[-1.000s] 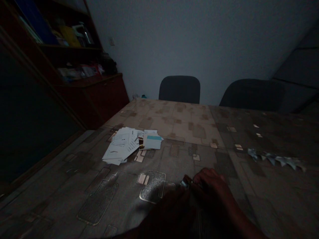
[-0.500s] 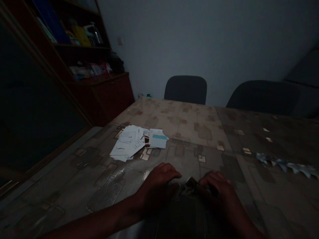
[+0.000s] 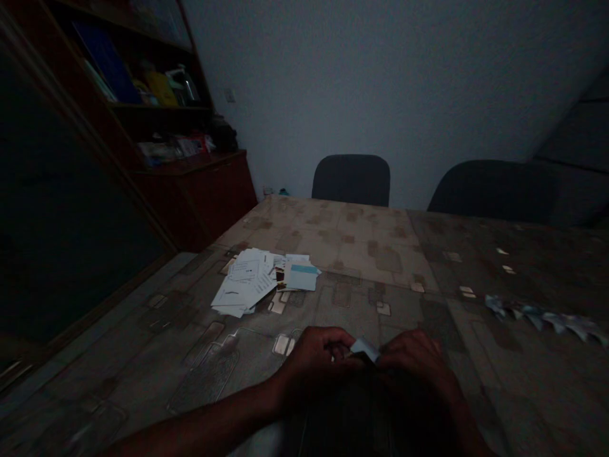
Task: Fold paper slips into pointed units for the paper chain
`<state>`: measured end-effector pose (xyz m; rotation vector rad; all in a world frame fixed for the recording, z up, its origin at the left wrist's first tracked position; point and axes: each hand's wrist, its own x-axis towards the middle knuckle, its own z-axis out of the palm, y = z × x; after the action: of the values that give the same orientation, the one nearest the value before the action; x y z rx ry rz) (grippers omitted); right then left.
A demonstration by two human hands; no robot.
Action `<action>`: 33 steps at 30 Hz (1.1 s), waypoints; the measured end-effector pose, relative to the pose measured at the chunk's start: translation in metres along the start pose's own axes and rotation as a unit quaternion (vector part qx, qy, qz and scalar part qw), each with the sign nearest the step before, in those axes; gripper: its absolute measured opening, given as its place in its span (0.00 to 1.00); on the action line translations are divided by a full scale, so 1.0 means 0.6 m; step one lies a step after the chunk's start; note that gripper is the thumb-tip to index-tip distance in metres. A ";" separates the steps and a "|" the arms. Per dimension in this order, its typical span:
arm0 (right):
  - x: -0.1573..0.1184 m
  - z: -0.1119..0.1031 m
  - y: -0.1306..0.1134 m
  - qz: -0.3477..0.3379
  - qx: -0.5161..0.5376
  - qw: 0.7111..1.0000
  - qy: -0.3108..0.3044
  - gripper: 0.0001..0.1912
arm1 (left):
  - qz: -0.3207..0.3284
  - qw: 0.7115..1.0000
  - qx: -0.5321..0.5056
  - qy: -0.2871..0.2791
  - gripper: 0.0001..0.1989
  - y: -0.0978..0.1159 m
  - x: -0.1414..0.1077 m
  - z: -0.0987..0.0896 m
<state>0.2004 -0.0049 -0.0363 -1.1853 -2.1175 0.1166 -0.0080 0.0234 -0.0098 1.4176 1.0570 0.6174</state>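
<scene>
Near the table's front edge, a small pale piece of paper [image 3: 364,348] is held between my two hands, apparently folded, with a dark underside. My left hand [image 3: 311,365] pinches its left end, thumb and fingers curled together. On the other end, the fingers of my right hand [image 3: 419,358] are closed around the paper. Deep shadow hides the fingertips' undersides and the lower part of both hands. Beyond my left hand lies a loose pile of white printed paper pieces [image 3: 250,279], one with a blue-green stripe. A zigzag strip of folded paper [image 3: 545,317] lies off to the right.
A patterned cloth covers the table [image 3: 333,231]. Two dark chairs, one near the middle [image 3: 351,179] and one farther right [image 3: 495,189], stand at the far side against the wall. A reddish-brown cabinet [image 3: 204,197] with filled shelves is at the left. The room is dim.
The paper between my hands has turned, so its pale face now shows upward. My left fingers have closed in nearer to it. The view has tilted up slightly.
</scene>
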 end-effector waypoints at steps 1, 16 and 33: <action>0.000 0.001 -0.004 0.032 0.013 0.999 0.022 0.08 | -0.013 0.999 -0.024 0.017 0.10 0.000 -0.002 0.004; 0.013 -0.012 -0.043 0.244 0.175 0.953 -0.037 0.10 | -0.010 0.988 -0.137 0.076 0.13 -0.024 -0.012 0.011; 0.006 -0.010 -0.021 0.279 0.214 0.932 -0.088 0.08 | 0.007 0.989 -0.090 0.115 0.16 -0.030 -0.014 0.007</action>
<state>0.1939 -0.0110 -0.0251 -1.5006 -1.7052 0.9219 -0.0122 0.0118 -0.0260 1.2169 1.1420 0.8803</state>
